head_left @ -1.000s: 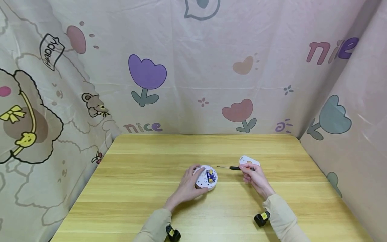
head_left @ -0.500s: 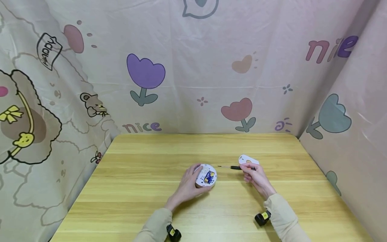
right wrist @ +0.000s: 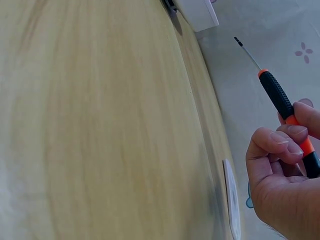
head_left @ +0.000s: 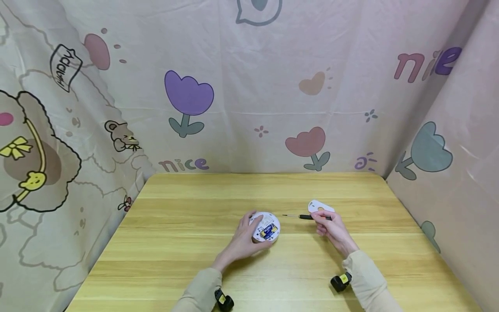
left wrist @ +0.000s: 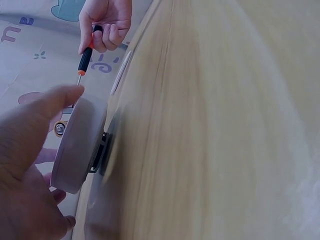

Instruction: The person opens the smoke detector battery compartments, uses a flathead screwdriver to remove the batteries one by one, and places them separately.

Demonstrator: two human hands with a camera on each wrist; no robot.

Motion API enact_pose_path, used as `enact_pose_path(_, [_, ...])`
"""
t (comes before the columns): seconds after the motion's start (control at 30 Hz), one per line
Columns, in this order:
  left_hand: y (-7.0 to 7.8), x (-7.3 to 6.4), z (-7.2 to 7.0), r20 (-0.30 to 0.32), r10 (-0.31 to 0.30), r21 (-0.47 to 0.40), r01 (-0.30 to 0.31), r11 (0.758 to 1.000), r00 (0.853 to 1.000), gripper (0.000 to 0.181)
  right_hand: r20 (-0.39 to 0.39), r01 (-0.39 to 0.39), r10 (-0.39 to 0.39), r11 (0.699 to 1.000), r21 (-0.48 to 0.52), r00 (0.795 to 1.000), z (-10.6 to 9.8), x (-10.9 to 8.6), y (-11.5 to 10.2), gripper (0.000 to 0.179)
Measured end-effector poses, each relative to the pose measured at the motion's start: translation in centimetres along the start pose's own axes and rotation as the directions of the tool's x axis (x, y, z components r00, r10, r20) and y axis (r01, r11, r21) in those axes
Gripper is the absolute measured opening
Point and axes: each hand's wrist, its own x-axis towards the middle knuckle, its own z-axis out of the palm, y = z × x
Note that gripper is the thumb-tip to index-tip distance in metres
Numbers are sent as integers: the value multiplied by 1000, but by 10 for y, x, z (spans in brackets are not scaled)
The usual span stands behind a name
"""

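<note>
My left hand (head_left: pixel 243 239) grips a round white device (head_left: pixel 275 222) by its rim, thumb on the near side and fingers on the far side. A battery (head_left: pixel 268 231) with a blue and yellow label sits in its upper face. In the left wrist view, a black part (left wrist: pixel 101 152) sticks out of the device's underside by the table. My right hand (head_left: pixel 333 229) holds a screwdriver (right wrist: pixel 276 95) with a black and orange handle between thumb and fingers. Its thin shaft points left at the device, the tip apart from it.
A flat white cover (head_left: pixel 315 204) with a round hole lies on the wooden table (head_left: pixel 187 216) behind my right hand, partly hidden by it. Printed curtains (head_left: pixel 249 86) enclose the table at the back and both sides.
The round device has turned clockwise in my left hand, so its battery lies at a different slant. My right hand and the screwdriver have shifted slightly to the right.
</note>
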Motion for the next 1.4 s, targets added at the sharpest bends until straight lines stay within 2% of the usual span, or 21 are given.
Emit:
enact_pose_path(0.2, [-1,1,0,-23,-11,-34,10,999,1000,86,3,2,-1,1000,-4,1000,0,0,-1,19])
enact_pose_path(0.63, [-5,1,-3,57,9,-46,-7,999,998,92,28,26,-25,999,-20,999,-1,-1,-2,16])
enact_pose_path(0.87, [-6,-1,-3,94,-15,-89,23,996,995,91,18,32,-32,999,-31,999,0,-1,-3,18])
enact_pose_path(1.03, [-7,-1,-2,92,-37,-112,47,993,995,91,33,53,-51,997,-55,998,0,-2,-3,20])
enact_pose_path(1.17, [-8,-1,-2,80,-42,-115,51,992,996,89,34,85,-82,991,-104,996,2,-3,-6,19])
enact_pose_path(1.23, [-9,-1,-1,87,-40,-115,50,992,995,87,36,110,-106,983,-148,994,4,-4,-9,13])
enact_pose_path(1.3, [-9,0,-1,98,-35,-119,47,992,995,85,37,140,-136,967,-212,990,7,-5,-12,9])
enact_pose_path(1.4, [-9,0,-1,119,-36,-124,51,991,992,83,55,184,-175,928,-325,983,12,-7,-18,22])
